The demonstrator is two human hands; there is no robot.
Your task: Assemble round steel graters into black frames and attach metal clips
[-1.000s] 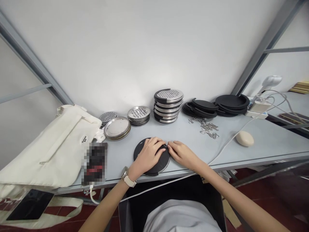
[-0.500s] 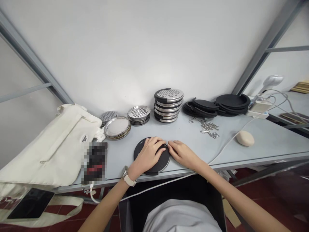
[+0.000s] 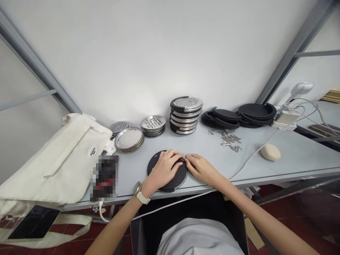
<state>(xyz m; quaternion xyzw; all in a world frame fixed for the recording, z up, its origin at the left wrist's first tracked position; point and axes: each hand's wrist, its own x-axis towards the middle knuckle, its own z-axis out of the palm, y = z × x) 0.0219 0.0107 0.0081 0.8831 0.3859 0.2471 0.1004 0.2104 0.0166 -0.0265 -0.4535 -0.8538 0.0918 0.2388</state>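
Note:
A round black disc (image 3: 176, 181) with a metal rim along part of its edge lies near the front edge of the table. My left hand (image 3: 165, 168), with a watch on its wrist, lies over the disc and grips it, fingers bent toward its right side. At the disc's upper right edge is a small metal clasp (image 3: 182, 159), partly hidden by fingers. My right hand (image 3: 201, 170) pinches at that clasp from the right, fingertips close to those of my left hand. Several loose metal clasps (image 3: 230, 138) lie beyond my right hand.
Behind stand stacked graters with black holders (image 3: 186, 115), grater plates (image 3: 153, 124), plain metal discs (image 3: 129, 140) and black holders (image 3: 257, 113). A white bag (image 3: 66, 159) and a blurred phone-like object (image 3: 104, 179) lie left. A white cable (image 3: 249, 159) passes a beige rounded object (image 3: 270, 152).
Both hands stay at the disc's edge with almost no visible movement. The whole view has shifted very slightly.

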